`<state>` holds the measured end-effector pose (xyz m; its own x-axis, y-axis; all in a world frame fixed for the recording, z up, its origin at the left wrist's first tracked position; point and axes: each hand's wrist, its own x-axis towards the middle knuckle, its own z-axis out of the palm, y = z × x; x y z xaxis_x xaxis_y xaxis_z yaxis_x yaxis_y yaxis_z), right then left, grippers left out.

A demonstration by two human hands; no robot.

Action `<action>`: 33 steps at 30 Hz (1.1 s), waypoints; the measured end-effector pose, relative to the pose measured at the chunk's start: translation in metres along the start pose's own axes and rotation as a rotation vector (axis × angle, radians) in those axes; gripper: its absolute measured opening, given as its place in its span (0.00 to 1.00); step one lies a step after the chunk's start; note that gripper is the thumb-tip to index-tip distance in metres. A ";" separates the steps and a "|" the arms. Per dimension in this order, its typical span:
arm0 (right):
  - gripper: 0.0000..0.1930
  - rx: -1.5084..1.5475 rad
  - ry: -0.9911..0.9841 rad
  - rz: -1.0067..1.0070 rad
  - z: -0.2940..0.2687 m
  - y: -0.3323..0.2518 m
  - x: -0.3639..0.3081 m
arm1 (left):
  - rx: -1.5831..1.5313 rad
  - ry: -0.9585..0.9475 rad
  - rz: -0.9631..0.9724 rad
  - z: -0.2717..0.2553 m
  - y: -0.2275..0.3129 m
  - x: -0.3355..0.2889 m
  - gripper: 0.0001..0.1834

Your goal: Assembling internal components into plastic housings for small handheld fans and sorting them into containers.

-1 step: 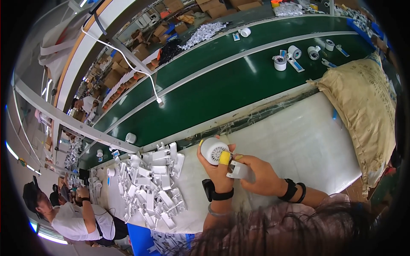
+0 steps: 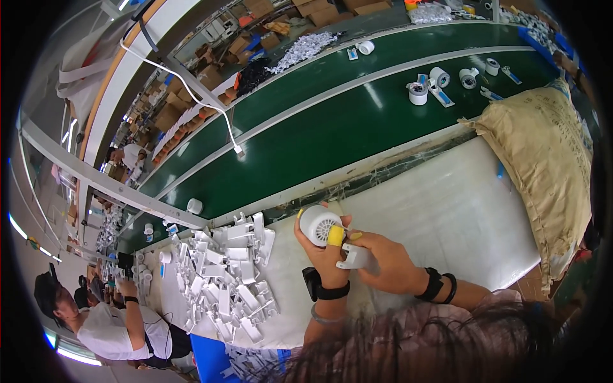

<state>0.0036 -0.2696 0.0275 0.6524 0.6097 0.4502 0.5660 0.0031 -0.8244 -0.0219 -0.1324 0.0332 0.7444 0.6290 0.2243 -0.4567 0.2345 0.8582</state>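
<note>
My left hand (image 2: 329,263) is wrapped round a white cylindrical fan housing (image 2: 317,225), its slotted round grille turned toward my right hand. Yellow tape (image 2: 336,235) covers the thumb, which presses near the grille's edge. Close beside it, my right hand (image 2: 389,262) is closed on a small white plastic bracket (image 2: 353,256), its forked end pointing left. Whether the bracket touches the housing I cannot tell. To the left of my hands, a heap of similar white plastic pieces (image 2: 230,268) lies on the pale-covered table (image 2: 440,198).
A green conveyor belt (image 2: 300,147) runs beyond the table, carrying white round units (image 2: 418,94). A large tan sack (image 2: 543,159) stands at the right. A white cable (image 2: 211,102) hangs over the belt. At the left a person (image 2: 121,319) works; a blue bin (image 2: 211,360) sits below the heap.
The bracket in my right hand has tilted and shifted slightly down and left. The housing stays in place. The person at the left has moved a hand.
</note>
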 end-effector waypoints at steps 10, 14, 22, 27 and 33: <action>0.30 -0.064 0.205 0.091 -0.019 -0.009 0.009 | -0.176 0.012 -0.027 -0.015 -0.012 0.008 0.32; 0.32 -0.224 0.132 0.018 -0.013 0.001 0.002 | -0.133 0.062 0.019 -0.015 -0.011 0.009 0.31; 0.32 -0.258 0.004 0.004 0.003 0.003 -0.003 | -0.131 0.051 0.003 -0.012 -0.013 0.007 0.32; 0.32 -0.264 0.025 -0.021 0.004 0.005 -0.004 | -0.060 0.051 0.050 -0.007 -0.015 0.004 0.31; 0.32 -0.279 0.032 -0.023 0.004 0.008 -0.004 | -0.093 0.017 0.013 -0.002 -0.011 0.001 0.34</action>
<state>0.0035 -0.2685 0.0180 0.6505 0.5870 0.4819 0.6950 -0.2043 -0.6894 -0.0167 -0.1328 0.0231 0.7303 0.6444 0.2267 -0.5099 0.2934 0.8086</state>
